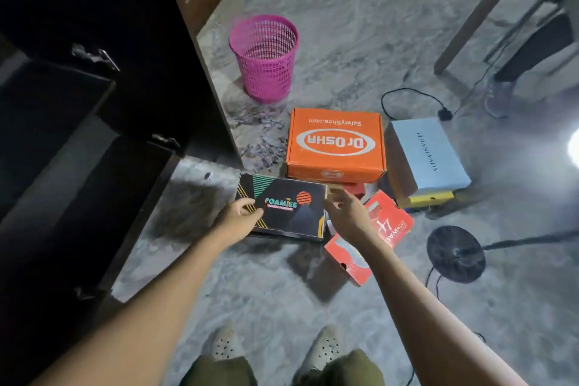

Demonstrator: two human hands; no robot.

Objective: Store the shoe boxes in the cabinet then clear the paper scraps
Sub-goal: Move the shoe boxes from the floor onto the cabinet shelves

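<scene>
A black Foamies shoe box [291, 197] lies on the floor in front of me. My left hand [238, 213] touches its left edge with fingers curled on the lid. My right hand [344, 210] hovers open at its right edge, fingers spread. Behind it sits an orange Dr.Osha box [335, 144]. A light blue box [426, 153] rests on a yellow box [429, 197] to the right. A red box [385, 229] lies tilted under my right forearm. Paper scraps [260, 135] are scattered by the dark cabinet [94, 135], whose door stands open.
A pink mesh waste basket [266, 56] stands beyond the scraps. A black round fan base [456, 254] and cables [413, 97] lie at the right. A wooden table leg [479, 12] and another person's leg and shoe [501, 94] are at the far right.
</scene>
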